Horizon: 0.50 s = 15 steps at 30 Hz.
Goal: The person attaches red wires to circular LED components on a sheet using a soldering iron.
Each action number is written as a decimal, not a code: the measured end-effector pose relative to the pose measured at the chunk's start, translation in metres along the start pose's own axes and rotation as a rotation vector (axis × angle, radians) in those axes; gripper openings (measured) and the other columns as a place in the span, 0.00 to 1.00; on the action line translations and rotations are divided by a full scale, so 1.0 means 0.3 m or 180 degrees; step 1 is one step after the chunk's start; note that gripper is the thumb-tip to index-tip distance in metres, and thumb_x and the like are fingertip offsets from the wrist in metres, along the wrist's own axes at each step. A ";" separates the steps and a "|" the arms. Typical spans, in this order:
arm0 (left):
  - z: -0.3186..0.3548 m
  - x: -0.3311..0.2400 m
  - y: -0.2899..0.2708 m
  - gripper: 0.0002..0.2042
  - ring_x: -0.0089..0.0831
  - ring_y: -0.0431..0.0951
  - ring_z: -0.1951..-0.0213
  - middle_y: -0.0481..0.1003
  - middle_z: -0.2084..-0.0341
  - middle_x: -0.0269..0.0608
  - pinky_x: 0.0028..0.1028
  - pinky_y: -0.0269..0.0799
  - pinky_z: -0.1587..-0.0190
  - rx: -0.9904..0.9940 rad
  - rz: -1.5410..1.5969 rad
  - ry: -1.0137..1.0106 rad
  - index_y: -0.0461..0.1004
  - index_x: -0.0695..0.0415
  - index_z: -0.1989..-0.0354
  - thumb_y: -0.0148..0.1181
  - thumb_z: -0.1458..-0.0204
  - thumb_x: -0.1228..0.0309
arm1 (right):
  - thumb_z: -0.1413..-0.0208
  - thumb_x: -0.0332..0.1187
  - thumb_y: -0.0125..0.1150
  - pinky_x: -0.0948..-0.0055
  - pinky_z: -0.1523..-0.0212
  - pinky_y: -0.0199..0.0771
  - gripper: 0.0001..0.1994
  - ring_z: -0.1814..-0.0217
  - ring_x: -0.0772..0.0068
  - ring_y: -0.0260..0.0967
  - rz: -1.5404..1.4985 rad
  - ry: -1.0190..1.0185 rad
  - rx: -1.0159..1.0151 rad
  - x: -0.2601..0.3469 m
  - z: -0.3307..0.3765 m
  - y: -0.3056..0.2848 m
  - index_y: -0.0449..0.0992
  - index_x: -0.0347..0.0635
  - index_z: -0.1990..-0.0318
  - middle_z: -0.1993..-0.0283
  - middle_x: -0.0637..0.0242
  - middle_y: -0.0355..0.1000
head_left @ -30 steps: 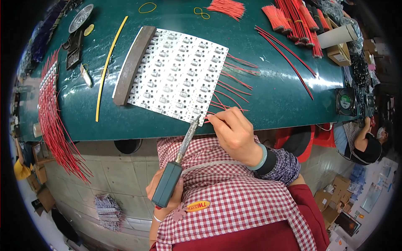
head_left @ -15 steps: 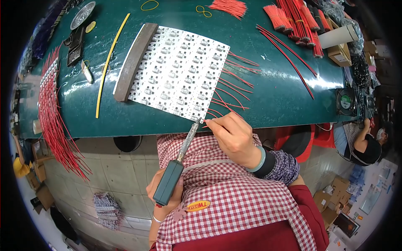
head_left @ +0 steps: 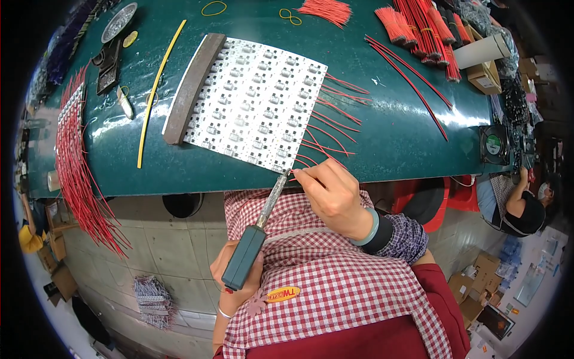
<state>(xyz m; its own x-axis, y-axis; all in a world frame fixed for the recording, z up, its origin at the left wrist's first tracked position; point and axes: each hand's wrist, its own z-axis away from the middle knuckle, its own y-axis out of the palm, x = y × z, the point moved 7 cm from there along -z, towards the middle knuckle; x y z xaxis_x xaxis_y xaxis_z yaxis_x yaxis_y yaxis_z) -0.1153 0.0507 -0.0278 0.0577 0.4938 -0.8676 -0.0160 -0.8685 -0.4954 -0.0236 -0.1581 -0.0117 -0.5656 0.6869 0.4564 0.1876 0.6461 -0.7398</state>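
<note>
My left hand (head_left: 235,268) is wrapped round a soldering iron (head_left: 246,254) with a dark green handle. The iron's tip meets the near right corner of a white circuit board panel (head_left: 251,102), set with rows of small black and grey parts. My right hand (head_left: 332,190) pinches a short red wire (head_left: 292,172) at that same corner, its fingertips just beside the tip. Further red wires (head_left: 335,122) stick out from the panel's right edge. A dark bar (head_left: 194,90) lies across the left side of the panel.
On the green table (head_left: 406,143), a yellow strip (head_left: 156,96) and a knife (head_left: 124,103) lie left of the panel. A wired board bundle (head_left: 75,137) hangs over the left edge. Red wire bundles (head_left: 418,30) and a fan (head_left: 494,145) are at right. A person (head_left: 517,206) sits beyond.
The soldering iron has shifted very slightly right at its handle, its tip staying at the panel's corner. My right hand has hardly moved and keeps its pinch.
</note>
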 end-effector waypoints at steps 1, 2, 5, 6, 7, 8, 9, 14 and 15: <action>0.002 0.005 0.000 0.09 0.42 0.80 0.72 0.77 0.71 0.48 0.30 0.76 0.70 0.0000 0.0000 0.0002 0.78 0.67 0.68 0.69 0.59 0.81 | 0.58 0.17 0.68 0.69 0.74 0.70 0.12 0.71 0.65 0.69 -0.0003 0.0004 0.0002 0.000 0.000 0.000 0.81 0.33 0.62 0.69 0.63 0.73; 0.006 0.002 -0.005 0.09 0.43 0.80 0.72 0.77 0.71 0.48 0.31 0.76 0.71 -0.0066 -0.0034 0.0196 0.78 0.67 0.68 0.69 0.59 0.81 | 0.58 0.17 0.68 0.69 0.74 0.70 0.12 0.71 0.65 0.69 -0.0002 0.0004 0.0001 0.000 -0.001 0.000 0.81 0.33 0.62 0.69 0.63 0.73; 0.021 -0.001 -0.016 0.09 0.44 0.80 0.72 0.77 0.71 0.49 0.32 0.77 0.70 -0.0219 -0.0078 0.0490 0.78 0.68 0.67 0.69 0.58 0.80 | 0.58 0.17 0.68 0.69 0.74 0.70 0.12 0.71 0.65 0.69 0.0014 -0.0004 -0.0002 0.000 -0.002 0.000 0.80 0.32 0.62 0.70 0.63 0.72; 0.025 -0.006 -0.022 0.09 0.45 0.81 0.71 0.78 0.70 0.50 0.32 0.77 0.70 -0.0304 -0.0086 0.0592 0.78 0.68 0.67 0.69 0.58 0.80 | 0.57 0.19 0.66 0.69 0.73 0.71 0.12 0.69 0.65 0.69 0.0045 -0.0033 0.0038 0.000 0.000 0.002 0.80 0.32 0.61 0.69 0.63 0.71; 0.026 -0.005 -0.022 0.09 0.45 0.81 0.71 0.78 0.70 0.50 0.32 0.77 0.70 -0.0303 -0.0086 0.0595 0.78 0.68 0.67 0.69 0.58 0.80 | 0.57 0.22 0.64 0.70 0.72 0.72 0.13 0.68 0.65 0.69 0.0076 -0.0063 0.0079 0.001 0.002 0.004 0.79 0.31 0.60 0.68 0.63 0.70; 0.028 -0.005 -0.023 0.10 0.46 0.82 0.70 0.78 0.69 0.51 0.33 0.78 0.69 -0.0322 -0.0110 0.0593 0.79 0.68 0.66 0.68 0.58 0.80 | 0.57 0.22 0.64 0.70 0.72 0.72 0.13 0.68 0.65 0.69 0.0078 -0.0063 0.0076 0.002 0.004 0.005 0.79 0.31 0.60 0.68 0.63 0.70; 0.030 -0.004 -0.024 0.10 0.46 0.82 0.69 0.79 0.68 0.52 0.33 0.78 0.67 -0.0347 -0.0137 0.0587 0.79 0.69 0.65 0.68 0.57 0.79 | 0.57 0.22 0.64 0.70 0.72 0.72 0.13 0.68 0.65 0.69 0.0074 -0.0047 0.0046 0.001 0.005 0.005 0.80 0.31 0.60 0.68 0.64 0.70; 0.046 0.013 -0.022 0.12 0.48 0.84 0.66 0.80 0.65 0.54 0.33 0.80 0.63 -0.0289 -0.0189 0.0572 0.79 0.70 0.63 0.68 0.57 0.79 | 0.58 0.21 0.65 0.69 0.72 0.71 0.12 0.68 0.65 0.69 0.0063 -0.0005 -0.0117 0.005 0.003 -0.004 0.80 0.33 0.62 0.69 0.64 0.71; 0.050 0.019 -0.021 0.12 0.48 0.84 0.65 0.80 0.64 0.54 0.33 0.80 0.62 -0.0268 -0.0186 0.0540 0.80 0.70 0.63 0.68 0.57 0.79 | 0.58 0.21 0.66 0.69 0.72 0.70 0.12 0.68 0.65 0.69 0.0087 -0.0074 -0.0185 0.016 0.003 -0.015 0.80 0.33 0.62 0.69 0.65 0.71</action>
<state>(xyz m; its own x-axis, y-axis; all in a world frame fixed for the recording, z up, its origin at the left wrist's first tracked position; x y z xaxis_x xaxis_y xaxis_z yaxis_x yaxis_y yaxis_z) -0.1298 0.0595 -0.0304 0.2236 0.5354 -0.8144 0.0756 -0.8426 -0.5332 -0.0280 -0.1579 -0.0067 -0.5780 0.6970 0.4244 0.2492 0.6460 -0.7215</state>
